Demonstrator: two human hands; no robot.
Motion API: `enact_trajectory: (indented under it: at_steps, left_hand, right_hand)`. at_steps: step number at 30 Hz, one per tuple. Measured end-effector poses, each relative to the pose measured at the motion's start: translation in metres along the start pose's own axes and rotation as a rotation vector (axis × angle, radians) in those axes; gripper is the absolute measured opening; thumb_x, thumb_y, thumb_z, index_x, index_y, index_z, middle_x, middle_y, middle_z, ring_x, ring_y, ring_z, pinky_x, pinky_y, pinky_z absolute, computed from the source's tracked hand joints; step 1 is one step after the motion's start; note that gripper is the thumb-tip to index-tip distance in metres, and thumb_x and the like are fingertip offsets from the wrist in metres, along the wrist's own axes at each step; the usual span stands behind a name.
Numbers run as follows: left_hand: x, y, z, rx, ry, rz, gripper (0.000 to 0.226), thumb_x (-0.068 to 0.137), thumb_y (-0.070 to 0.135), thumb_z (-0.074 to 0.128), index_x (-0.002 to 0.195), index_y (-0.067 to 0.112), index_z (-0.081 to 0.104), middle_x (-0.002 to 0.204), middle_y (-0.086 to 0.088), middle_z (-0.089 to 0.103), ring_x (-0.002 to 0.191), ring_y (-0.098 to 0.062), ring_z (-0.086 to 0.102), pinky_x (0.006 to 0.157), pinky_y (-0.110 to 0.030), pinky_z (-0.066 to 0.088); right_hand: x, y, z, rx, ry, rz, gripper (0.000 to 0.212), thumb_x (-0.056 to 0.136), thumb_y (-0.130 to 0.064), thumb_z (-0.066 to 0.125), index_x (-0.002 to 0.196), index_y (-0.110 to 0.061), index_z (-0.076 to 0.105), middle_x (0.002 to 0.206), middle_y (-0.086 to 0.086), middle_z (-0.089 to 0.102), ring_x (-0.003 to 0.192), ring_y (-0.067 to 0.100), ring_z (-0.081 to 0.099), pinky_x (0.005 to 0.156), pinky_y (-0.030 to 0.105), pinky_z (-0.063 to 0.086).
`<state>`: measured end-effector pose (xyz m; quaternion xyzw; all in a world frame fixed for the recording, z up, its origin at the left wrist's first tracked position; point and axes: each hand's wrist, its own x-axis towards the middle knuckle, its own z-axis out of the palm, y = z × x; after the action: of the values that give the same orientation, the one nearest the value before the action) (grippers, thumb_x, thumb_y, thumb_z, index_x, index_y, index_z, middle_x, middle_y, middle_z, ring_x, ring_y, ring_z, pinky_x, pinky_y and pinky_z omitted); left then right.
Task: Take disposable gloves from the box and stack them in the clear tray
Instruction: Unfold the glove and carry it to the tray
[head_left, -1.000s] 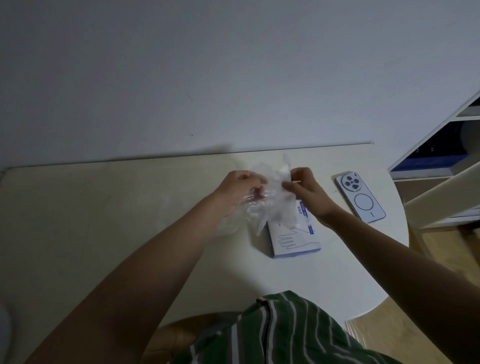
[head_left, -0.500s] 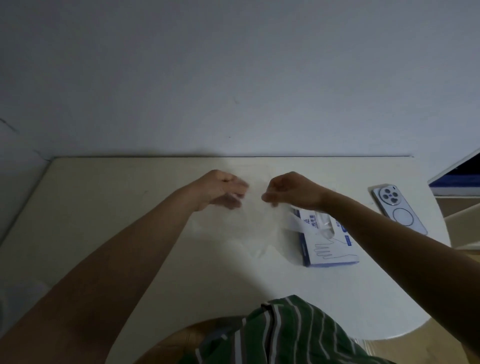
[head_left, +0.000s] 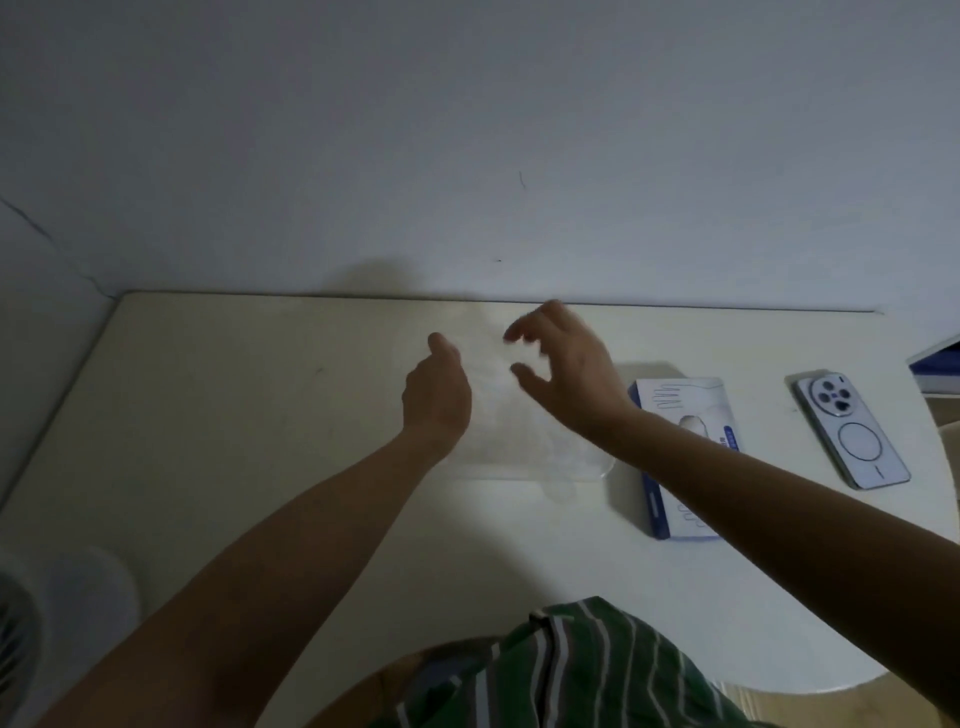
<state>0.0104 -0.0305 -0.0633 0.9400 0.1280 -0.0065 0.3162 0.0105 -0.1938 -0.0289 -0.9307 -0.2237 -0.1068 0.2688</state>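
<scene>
A clear tray (head_left: 524, 475) lies on the white table, hard to make out apart from its near rim and rounded right corner. A thin see-through glove (head_left: 493, 397) lies faintly inside it. My left hand (head_left: 436, 395) is over the tray's left part, thumb up, with its fingers pointing away and down at the glove. My right hand (head_left: 566, 364) hovers over the tray's right part, fingers spread and loosely bent, holding nothing. The white and blue glove box (head_left: 685, 410) lies flat just right of the tray, partly under my right forearm.
A phone (head_left: 852, 431) lies face down to the right of the box. The table (head_left: 234, 415) backs onto the wall, and its right end is rounded. A white shelf edge (head_left: 935, 364) shows at the far right. My green striped clothing (head_left: 561, 670) is at the bottom.
Both hands pinched the glove and carried it left from above the box to the tray. The right hand has now let go and spread its fingers. The camera view shifted left.
</scene>
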Motion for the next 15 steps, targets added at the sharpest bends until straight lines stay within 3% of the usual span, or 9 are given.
enact_trajectory:
  at_steps: [3,6,8,10,13,15]
  left_hand:
    - [0.002,-0.005,0.006,0.084,-0.032,0.041,0.017,0.104,0.024,0.022,0.100,0.015,0.035,0.075,0.002,0.053,0.062,-0.011,0.049,0.049,-0.026,0.030]
    - [0.003,-0.008,0.007,0.215,-0.117,0.043,0.017,0.099,0.010,0.032,0.116,0.008,0.035,0.099,-0.015,0.060,0.083,-0.032,0.062,0.067,-0.040,0.051]
    - [0.003,-0.011,0.009,0.325,-0.172,0.068,0.042,0.091,0.001,0.044,0.130,0.006,0.030,0.122,-0.019,0.048,0.101,-0.034,0.057,0.081,-0.042,0.052]
    - [-0.001,-0.012,0.010,0.513,-0.079,0.269,0.061,0.079,-0.002,0.053,0.136,0.009,0.031,0.134,-0.016,0.035,0.112,-0.031,0.046,0.089,-0.037,0.046]
    - [-0.002,-0.003,0.014,0.624,0.012,0.627,0.042,0.076,-0.002,0.049,0.115,0.013,0.051,0.117,-0.009,0.048,0.099,-0.026,0.050,0.073,-0.031,0.040]
    - [-0.001,0.001,0.020,0.589,-0.225,0.599,0.031,0.085,0.003,0.054,0.114,0.013,0.051,0.113,-0.010,0.050,0.096,-0.026,0.056,0.068,-0.031,0.038]
  right_hand:
    - [-0.007,-0.002,0.026,-0.015,-0.416,0.109,0.035,0.087,-0.020,0.067,0.119,-0.023,0.054,0.115,0.002,0.055,0.084,0.015,0.060,0.078,0.034,0.056]
    - [-0.012,0.013,0.046,-0.120,-0.714,0.290,0.060,0.087,-0.020,0.069,0.139,-0.022,0.039,0.130,0.010,0.047,0.106,0.028,0.059,0.092,0.041,0.053]
    - [-0.015,0.020,0.055,-0.130,-0.802,0.353,0.073,0.085,-0.023,0.073,0.145,-0.021,0.032,0.135,0.013,0.043,0.113,0.032,0.056,0.096,0.043,0.050]
    - [-0.017,0.022,0.062,-0.113,-0.837,0.382,0.080,0.082,-0.023,0.075,0.147,-0.020,0.028,0.135,0.014,0.042,0.115,0.033,0.055,0.097,0.041,0.049]
    - [-0.019,0.021,0.073,-0.129,-0.833,0.381,0.087,0.082,-0.022,0.075,0.150,-0.017,0.021,0.134,0.016,0.039,0.111,0.033,0.057,0.090,0.035,0.051]
    - [-0.017,0.021,0.079,-0.137,-0.830,0.377,0.090,0.082,-0.019,0.074,0.151,-0.016,0.016,0.132,0.017,0.037,0.105,0.034,0.058,0.081,0.033,0.049]
